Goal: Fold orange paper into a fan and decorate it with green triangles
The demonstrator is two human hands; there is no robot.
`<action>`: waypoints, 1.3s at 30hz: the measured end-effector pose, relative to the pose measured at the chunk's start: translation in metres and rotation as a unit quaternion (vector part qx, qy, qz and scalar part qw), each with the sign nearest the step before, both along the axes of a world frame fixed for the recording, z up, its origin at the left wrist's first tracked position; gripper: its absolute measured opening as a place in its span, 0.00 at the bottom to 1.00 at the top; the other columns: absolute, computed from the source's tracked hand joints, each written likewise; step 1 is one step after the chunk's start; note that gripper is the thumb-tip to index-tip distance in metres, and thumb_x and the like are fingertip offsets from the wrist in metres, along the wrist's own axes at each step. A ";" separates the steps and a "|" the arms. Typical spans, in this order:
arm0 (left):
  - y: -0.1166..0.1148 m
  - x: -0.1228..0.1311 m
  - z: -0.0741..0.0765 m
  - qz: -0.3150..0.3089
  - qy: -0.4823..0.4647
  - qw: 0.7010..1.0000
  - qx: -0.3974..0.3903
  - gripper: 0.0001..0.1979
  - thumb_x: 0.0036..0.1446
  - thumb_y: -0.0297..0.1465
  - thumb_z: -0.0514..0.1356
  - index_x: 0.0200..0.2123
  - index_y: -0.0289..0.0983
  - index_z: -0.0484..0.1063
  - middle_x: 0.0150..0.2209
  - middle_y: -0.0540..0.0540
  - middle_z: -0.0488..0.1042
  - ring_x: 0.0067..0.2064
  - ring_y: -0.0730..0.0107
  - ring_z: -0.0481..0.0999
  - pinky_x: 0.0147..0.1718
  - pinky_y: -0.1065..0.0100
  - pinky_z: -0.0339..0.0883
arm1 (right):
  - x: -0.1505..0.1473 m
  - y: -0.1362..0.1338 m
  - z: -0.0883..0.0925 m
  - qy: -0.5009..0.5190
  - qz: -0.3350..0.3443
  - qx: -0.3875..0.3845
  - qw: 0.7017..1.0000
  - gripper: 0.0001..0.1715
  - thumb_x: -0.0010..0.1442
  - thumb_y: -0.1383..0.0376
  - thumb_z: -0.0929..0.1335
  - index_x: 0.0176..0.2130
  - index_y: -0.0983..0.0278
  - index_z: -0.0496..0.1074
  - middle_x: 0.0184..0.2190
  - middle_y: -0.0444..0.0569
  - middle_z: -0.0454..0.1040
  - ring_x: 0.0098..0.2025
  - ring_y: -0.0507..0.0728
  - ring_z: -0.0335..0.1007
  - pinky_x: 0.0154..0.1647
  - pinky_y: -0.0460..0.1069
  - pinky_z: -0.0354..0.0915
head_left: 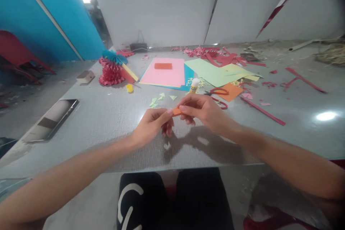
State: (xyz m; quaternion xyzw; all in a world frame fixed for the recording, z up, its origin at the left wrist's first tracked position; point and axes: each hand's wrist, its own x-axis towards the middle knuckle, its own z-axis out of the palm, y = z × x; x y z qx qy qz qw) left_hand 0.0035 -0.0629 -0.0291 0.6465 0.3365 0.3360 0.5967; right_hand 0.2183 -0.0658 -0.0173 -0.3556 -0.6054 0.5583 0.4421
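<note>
A small folded piece of orange paper [177,111] is held above the table between both hands. My left hand [155,120] pinches its left end between thumb and fingers. On the other end, my right hand [201,109] grips it the same way. Just beyond the right hand stands a glue stick [194,85] with a white top. Red-handled scissors [219,95] lie to its right, partly over an orange paper sheet [231,92]. Small light green paper scraps [154,102] are scattered beyond the left hand.
Pink paper [164,75] bears an orange strip [163,66]. Green sheets [210,72] and red scraps [221,59] lie behind. At left are a phone [52,120], a yellow cap [129,88], a pleated red paper piece [110,72] and a small white box [85,77].
</note>
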 end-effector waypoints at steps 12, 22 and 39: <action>0.002 -0.003 -0.002 0.109 0.009 0.985 0.135 0.14 0.65 0.41 0.66 0.39 0.35 0.81 0.29 0.46 0.80 0.25 0.74 0.78 0.23 0.74 0.73 | -0.002 -0.002 0.004 -0.019 -0.003 0.009 1.000 0.16 0.59 0.58 0.78 0.39 0.65 0.76 0.27 0.43 0.78 0.25 0.50 0.73 0.26 0.47 0.71; 0.001 0.001 -0.005 0.050 -0.026 0.996 0.070 0.16 0.64 0.38 0.68 0.48 0.34 0.78 0.35 0.43 0.83 0.28 0.70 0.82 0.24 0.72 0.75 | -0.002 -0.001 0.001 -0.041 -0.017 0.052 0.998 0.22 0.60 0.62 0.77 0.51 0.63 0.73 0.32 0.44 0.80 0.28 0.51 0.74 0.30 0.48 0.74; 0.005 0.001 -0.008 0.088 -0.088 0.989 0.079 0.13 0.66 0.37 0.65 0.48 0.36 0.72 0.46 0.40 0.81 0.33 0.69 0.84 0.27 0.71 0.77 | -0.001 -0.001 0.005 -0.068 -0.013 0.026 0.997 0.09 0.63 0.61 0.75 0.38 0.63 0.74 0.31 0.44 0.76 0.29 0.52 0.75 0.31 0.48 0.75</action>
